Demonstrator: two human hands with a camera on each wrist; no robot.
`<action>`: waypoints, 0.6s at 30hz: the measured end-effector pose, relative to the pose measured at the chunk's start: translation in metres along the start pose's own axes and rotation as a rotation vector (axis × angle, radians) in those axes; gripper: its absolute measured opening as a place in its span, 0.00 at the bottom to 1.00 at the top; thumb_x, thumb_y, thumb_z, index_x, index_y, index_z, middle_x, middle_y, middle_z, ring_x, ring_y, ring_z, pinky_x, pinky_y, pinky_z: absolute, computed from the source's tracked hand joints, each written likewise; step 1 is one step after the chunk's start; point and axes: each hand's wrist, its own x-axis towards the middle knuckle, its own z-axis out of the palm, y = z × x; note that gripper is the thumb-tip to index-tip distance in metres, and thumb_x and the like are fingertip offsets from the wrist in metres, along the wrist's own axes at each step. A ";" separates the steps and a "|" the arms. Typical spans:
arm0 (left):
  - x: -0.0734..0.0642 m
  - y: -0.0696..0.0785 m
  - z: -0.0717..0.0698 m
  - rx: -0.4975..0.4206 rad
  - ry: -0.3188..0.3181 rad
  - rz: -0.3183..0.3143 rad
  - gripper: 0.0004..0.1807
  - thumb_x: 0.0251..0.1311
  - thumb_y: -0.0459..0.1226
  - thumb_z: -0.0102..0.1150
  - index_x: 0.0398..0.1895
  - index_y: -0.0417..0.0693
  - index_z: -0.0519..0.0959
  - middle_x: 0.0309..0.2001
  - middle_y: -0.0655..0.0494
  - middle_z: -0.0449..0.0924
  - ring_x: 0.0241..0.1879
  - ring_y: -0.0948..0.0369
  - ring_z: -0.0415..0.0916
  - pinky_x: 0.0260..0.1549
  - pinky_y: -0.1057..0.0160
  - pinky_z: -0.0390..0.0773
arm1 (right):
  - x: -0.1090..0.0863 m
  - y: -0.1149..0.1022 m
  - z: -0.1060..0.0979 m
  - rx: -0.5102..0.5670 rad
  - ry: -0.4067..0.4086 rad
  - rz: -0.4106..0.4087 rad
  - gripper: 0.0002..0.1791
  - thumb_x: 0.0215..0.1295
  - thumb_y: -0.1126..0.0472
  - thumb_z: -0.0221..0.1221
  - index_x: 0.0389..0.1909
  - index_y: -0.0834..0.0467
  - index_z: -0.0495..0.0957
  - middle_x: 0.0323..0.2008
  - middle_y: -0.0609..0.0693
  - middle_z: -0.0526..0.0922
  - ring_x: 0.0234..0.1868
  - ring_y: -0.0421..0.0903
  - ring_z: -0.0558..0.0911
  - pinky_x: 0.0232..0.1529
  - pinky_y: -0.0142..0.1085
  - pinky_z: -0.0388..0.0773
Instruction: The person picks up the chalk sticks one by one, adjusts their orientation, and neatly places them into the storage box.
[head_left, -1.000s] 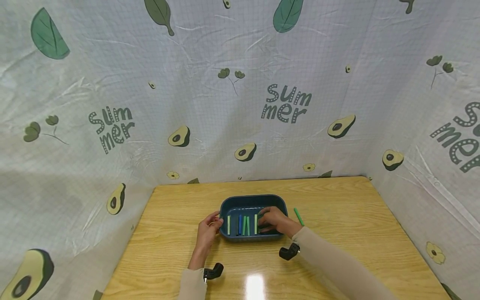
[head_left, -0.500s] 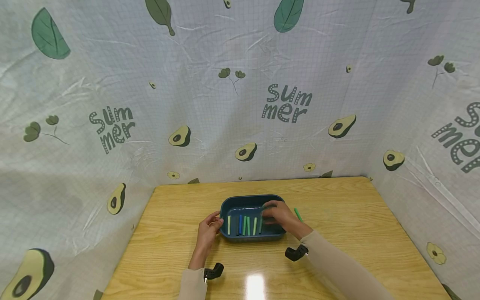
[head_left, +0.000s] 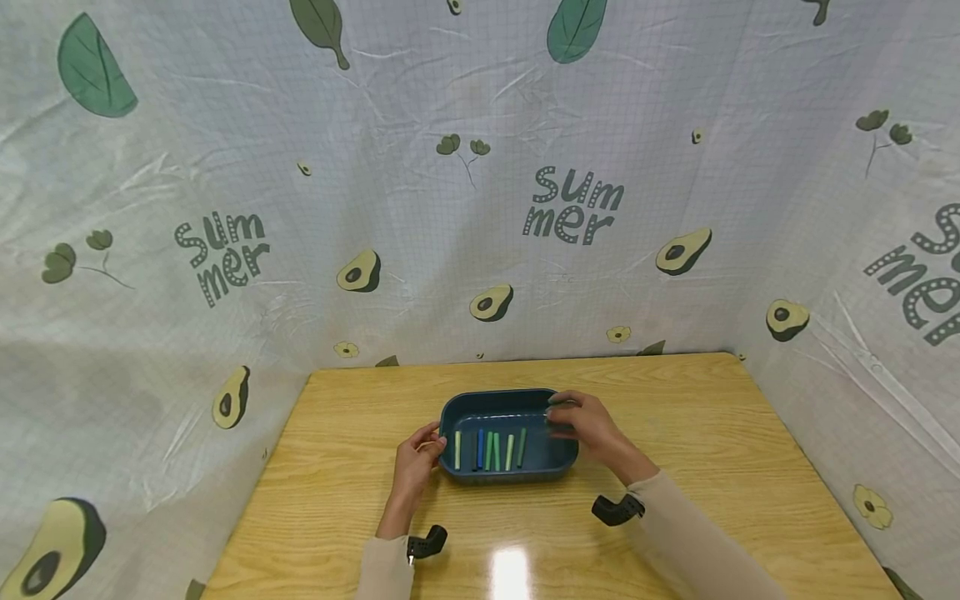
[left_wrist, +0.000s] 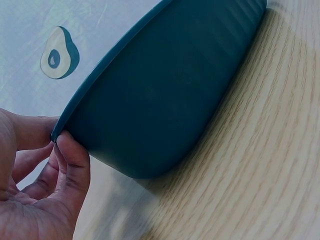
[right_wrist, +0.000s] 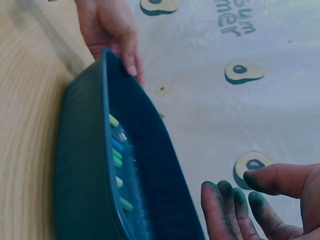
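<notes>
A dark blue tray (head_left: 543,454) sits on the table. In it a row of chalk sticks lies side by side: pale yellow-green (head_left: 457,450), blue (head_left: 481,448), several green ones and a dark green chalk stick (head_left: 521,447) at the row's right end. My left hand (head_left: 416,468) pinches the tray's left rim; the left wrist view shows the thumb and fingers on either side of that edge. At the tray's right end hovers my right hand (head_left: 596,429), fingers spread and holding nothing. Its fingertips (right_wrist: 210,190) are stained green in the right wrist view.
The wooden table (head_left: 345,500) extends around the tray on all sides. A white sheet (head_left: 420,208) printed with avocados and lettering hangs behind and along both sides. A black wrist camera (head_left: 617,510) is strapped to the right wrist, another to the left.
My right hand has let go of the dark green chalk stick and moved right, to the tray's right end. The green stick on the table is now hidden behind it. My left hand stays put.
</notes>
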 end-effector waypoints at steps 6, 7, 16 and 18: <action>0.001 -0.002 0.000 -0.007 0.000 -0.001 0.22 0.66 0.29 0.56 0.62 0.32 0.72 0.44 0.47 0.73 0.37 0.64 0.75 0.33 0.65 0.77 | -0.010 -0.006 -0.012 -0.050 0.051 -0.038 0.24 0.66 0.65 0.59 0.62 0.66 0.68 0.48 0.59 0.79 0.43 0.48 0.83 0.51 0.49 0.81; 0.001 -0.002 0.000 -0.007 0.000 -0.001 0.22 0.66 0.29 0.56 0.63 0.32 0.72 0.44 0.47 0.73 0.37 0.64 0.75 0.34 0.65 0.77 | -0.012 -0.007 -0.014 -0.058 0.058 -0.045 0.24 0.66 0.65 0.59 0.62 0.67 0.68 0.49 0.61 0.79 0.44 0.49 0.83 0.53 0.50 0.80; 0.018 -0.025 -0.001 -0.003 0.012 0.005 0.22 0.66 0.30 0.57 0.63 0.33 0.72 0.44 0.48 0.74 0.38 0.62 0.75 0.33 0.64 0.77 | -0.029 -0.010 -0.029 -0.121 0.116 -0.085 0.22 0.68 0.63 0.59 0.60 0.65 0.70 0.53 0.63 0.77 0.50 0.54 0.83 0.57 0.51 0.78; 0.022 -0.031 -0.001 -0.001 0.022 0.000 0.23 0.66 0.31 0.58 0.63 0.35 0.73 0.44 0.49 0.74 0.38 0.62 0.75 0.32 0.65 0.77 | -0.031 -0.009 -0.032 -0.134 0.133 -0.099 0.21 0.68 0.63 0.59 0.59 0.65 0.70 0.53 0.63 0.77 0.47 0.50 0.83 0.56 0.50 0.78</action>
